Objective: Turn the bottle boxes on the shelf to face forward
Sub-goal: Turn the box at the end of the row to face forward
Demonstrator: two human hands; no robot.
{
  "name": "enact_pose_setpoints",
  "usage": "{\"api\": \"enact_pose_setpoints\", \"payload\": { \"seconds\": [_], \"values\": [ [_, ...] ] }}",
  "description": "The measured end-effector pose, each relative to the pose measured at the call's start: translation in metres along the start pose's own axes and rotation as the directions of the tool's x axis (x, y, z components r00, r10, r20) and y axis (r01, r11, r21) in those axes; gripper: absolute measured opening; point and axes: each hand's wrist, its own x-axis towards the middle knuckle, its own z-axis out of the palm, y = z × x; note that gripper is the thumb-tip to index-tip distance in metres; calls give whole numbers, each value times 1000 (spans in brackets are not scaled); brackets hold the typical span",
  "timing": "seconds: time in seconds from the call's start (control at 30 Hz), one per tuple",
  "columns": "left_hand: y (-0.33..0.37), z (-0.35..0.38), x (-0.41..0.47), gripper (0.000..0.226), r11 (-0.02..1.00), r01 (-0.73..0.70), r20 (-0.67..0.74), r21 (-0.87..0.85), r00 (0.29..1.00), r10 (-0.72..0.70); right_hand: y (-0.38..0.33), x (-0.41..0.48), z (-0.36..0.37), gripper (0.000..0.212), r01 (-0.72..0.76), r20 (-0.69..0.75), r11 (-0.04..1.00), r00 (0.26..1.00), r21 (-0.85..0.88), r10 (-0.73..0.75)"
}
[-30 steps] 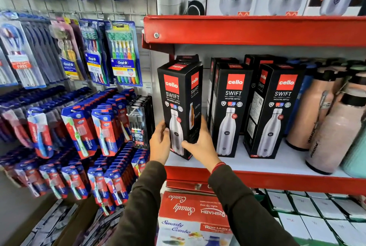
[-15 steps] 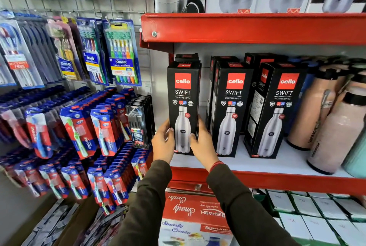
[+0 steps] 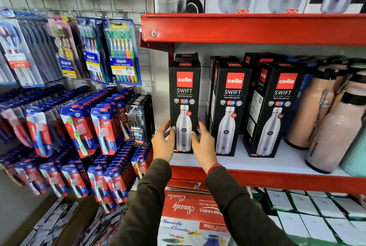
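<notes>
Three black Cello Swift bottle boxes stand in a front row on the white shelf [image 3: 257, 163] with the red lip. The left box [image 3: 184, 95] stands upright with its front face towards me. My left hand [image 3: 163, 143] grips its lower left edge and my right hand [image 3: 204, 143] grips its lower right edge. The middle box [image 3: 229, 107] also faces forward. The right box [image 3: 275, 111] is turned slightly, so its left side panel shows. More black boxes stand behind the row, mostly hidden.
Pink steel bottles [image 3: 320, 111] and a teal one stand at the shelf's right end. A red shelf [image 3: 253, 28] above carries Modware boxes. Toothbrush packs [image 3: 120, 51] hang on the wall grid to the left. A red Smarty Combo box [image 3: 194, 212] sits below.
The left box has been rotated from an angled pose, lifted off the shelf, to square and front-facing, and now stands further back on the shelf. Both hands stay on it.
</notes>
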Motion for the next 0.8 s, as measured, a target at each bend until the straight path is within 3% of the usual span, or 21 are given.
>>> {"api": "enact_pose_setpoints", "payload": {
  "seconds": [0.23, 0.5, 0.8],
  "values": [
    [6, -3, -8, 32, 980, 147, 40, -135, 989, -143, -10, -10, -5, 45, -99, 46, 970, 995, 221, 91],
    [16, -12, -30, 41, 960, 161, 14, -231, 987, -162, -11, -32, -16, 40, -55, 17, 968, 999, 244, 52],
    [22, -17, -58, 39, 953, 127, -128, -276, 978, -167, -9, -57, -24, 38, 3, 14, 979, 1000, 202, -6]
  ]
}}
